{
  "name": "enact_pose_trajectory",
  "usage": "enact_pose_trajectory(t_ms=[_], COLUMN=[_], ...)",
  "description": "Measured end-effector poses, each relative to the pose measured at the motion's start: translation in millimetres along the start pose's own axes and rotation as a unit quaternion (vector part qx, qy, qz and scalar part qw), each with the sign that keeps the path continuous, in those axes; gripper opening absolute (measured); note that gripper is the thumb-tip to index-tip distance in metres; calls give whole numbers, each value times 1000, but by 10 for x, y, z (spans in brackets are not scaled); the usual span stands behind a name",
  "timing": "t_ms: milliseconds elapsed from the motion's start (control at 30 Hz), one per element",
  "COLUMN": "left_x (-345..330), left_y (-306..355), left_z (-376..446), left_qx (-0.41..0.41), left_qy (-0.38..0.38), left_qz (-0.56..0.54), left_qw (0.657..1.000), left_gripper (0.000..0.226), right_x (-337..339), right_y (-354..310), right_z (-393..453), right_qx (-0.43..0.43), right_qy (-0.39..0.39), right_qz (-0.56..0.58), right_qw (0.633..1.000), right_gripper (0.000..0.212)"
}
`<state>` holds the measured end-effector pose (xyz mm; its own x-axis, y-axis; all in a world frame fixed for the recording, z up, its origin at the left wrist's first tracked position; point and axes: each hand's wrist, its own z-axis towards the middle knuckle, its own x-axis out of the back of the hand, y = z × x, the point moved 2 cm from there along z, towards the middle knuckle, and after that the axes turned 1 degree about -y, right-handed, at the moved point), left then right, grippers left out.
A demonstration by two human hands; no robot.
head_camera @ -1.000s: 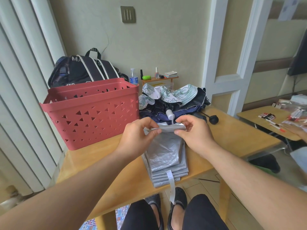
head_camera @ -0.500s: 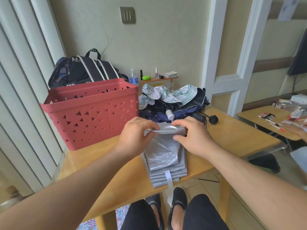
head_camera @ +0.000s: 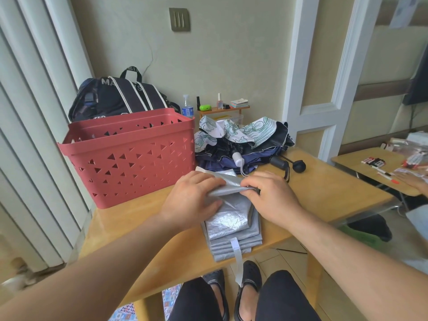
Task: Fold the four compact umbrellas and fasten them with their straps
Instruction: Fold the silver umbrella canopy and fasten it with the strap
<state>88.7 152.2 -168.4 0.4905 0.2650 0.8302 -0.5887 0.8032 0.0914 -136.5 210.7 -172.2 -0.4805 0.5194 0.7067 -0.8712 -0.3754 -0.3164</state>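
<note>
Wooden table (head_camera: 324, 195), red basket (head_camera: 129, 156) at back left, heap of unfolded umbrellas (head_camera: 243, 144) just beside it. Silver umbrella (head_camera: 231, 223) flat at near edge, strap (head_camera: 237, 258) dangling over. Left hand (head_camera: 192, 200) and right hand (head_camera: 271, 200), fingers curled, pinching the canopy's top fold.

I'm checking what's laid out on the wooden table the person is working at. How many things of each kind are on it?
Silver compact umbrella, held by both hands, strap hanging over the edge: 1
Unfolded umbrellas heaped behind it (white-and-green patterned, black, navy): 3, as far as the heap shows
Red perforated plastic basket: 1
Total: 5
</note>
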Motion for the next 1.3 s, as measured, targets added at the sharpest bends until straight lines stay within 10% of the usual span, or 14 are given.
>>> enact_pose_trajectory(t_ms=[433,933,1300], left_x=[-38,-141,-508], left_y=[70,179,268], left_z=[-42,238,5], left_qx=[-68,83,43], left_qy=[-22,-108,-358], left_qz=[-26,-76,101], left_qw=[997,988,927], left_gripper=[8,51,65], right_x=[-98,-130,103], right_y=[-17,-54,23], right_z=[-152,-314,-240], right_qx=[24,-37,-52], right_qy=[-48,-271,-252], right_qz=[1,-56,4], right_qw=[999,960,966], right_gripper=[4,27,19])
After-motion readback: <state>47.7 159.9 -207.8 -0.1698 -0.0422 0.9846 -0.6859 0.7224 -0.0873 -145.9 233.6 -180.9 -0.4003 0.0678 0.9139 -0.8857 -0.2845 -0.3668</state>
